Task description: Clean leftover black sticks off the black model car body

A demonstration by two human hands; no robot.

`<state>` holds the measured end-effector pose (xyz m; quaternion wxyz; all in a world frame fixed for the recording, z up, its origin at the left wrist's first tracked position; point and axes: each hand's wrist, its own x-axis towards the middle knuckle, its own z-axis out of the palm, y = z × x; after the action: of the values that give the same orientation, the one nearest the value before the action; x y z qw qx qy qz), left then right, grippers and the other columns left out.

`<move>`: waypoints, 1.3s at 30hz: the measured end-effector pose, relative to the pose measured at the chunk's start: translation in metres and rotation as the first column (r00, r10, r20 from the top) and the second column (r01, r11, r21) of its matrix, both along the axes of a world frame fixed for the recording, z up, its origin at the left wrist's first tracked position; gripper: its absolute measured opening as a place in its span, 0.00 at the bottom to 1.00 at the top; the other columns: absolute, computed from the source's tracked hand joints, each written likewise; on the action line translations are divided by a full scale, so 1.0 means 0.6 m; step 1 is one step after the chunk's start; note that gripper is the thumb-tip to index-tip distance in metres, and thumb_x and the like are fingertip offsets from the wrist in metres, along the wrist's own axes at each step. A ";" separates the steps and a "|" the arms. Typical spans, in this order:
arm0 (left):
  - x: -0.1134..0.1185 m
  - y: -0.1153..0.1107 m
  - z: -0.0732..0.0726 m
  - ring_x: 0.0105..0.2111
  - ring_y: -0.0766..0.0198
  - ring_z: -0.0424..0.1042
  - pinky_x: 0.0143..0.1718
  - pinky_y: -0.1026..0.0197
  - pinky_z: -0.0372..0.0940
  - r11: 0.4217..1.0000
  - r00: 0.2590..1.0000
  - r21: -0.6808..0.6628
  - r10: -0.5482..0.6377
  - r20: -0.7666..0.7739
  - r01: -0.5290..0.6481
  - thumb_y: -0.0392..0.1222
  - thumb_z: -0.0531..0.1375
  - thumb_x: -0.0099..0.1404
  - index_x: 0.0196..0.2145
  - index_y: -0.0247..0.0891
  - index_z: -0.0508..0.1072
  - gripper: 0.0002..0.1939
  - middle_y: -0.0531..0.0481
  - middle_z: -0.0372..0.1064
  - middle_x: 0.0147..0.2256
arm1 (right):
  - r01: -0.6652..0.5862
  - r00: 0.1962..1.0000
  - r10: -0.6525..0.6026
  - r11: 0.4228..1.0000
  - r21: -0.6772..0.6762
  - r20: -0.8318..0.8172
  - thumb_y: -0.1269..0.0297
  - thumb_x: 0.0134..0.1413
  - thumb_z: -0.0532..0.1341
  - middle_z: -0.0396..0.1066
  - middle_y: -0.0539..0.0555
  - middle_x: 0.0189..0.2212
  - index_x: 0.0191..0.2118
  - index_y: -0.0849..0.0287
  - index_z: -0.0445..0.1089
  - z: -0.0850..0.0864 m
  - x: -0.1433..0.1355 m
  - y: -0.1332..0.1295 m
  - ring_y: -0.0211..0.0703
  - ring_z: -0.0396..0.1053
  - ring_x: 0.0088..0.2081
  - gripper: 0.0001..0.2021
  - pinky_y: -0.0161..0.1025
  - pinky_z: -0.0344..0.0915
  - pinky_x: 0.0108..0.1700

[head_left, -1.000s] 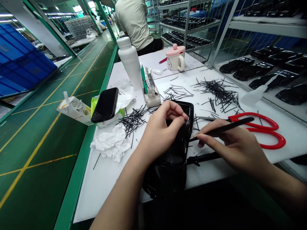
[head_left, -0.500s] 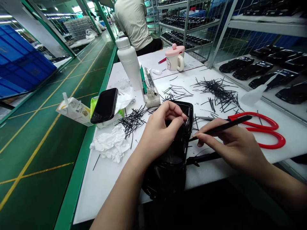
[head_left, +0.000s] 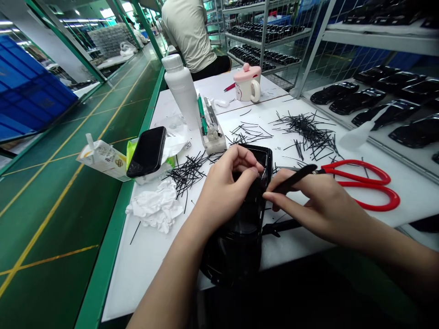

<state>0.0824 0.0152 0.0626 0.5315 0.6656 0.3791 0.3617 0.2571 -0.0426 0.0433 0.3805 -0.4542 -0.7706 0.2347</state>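
Observation:
A glossy black model car body (head_left: 245, 219) lies lengthwise in front of me, partly covered by my hands and dark at its near end. My left hand (head_left: 231, 183) rests over its far part, thumb and fingers pinched together at the right edge; what is between them is too small to make out. In my right hand (head_left: 308, 201) are black tweezers (head_left: 295, 179), held like a pen, pointing toward the car's right edge beside my left fingertips. Red-handled scissors (head_left: 377, 208) lie just beyond my right hand, their blades partly behind it.
Thin black strips lie in piles (head_left: 307, 130) on the white table (head_left: 120, 283). Leftward are crumpled tissue (head_left: 156, 205), a phone (head_left: 147, 151), a drink carton (head_left: 103, 157), a white bottle (head_left: 181, 87) and a tool holder (head_left: 214, 144). A lidded mug (head_left: 247, 87), car racks (head_left: 380, 41) and a seated person (head_left: 188, 36) are farther off.
My right hand has moved left with the tweezers, closer to the car's edge and my left fingers. The left hand keeps its pinch. The whole view has shifted slightly.

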 end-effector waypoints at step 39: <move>-0.003 0.001 -0.009 0.38 0.63 0.73 0.43 0.57 0.65 0.988 0.987 0.041 0.149 -0.056 -0.146 0.29 0.55 0.61 0.32 0.40 0.66 0.06 0.53 0.73 0.35 | 0.053 0.727 0.132 0.968 -0.247 0.674 0.56 0.59 0.61 0.70 0.54 0.20 0.27 0.54 0.69 0.003 0.144 0.100 0.44 0.64 0.20 0.11 0.41 0.55 0.21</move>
<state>0.0804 0.0156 0.0574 0.4797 0.6556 0.4361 0.3871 0.3437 0.0175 0.0448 0.0041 -0.5361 -0.8301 0.1533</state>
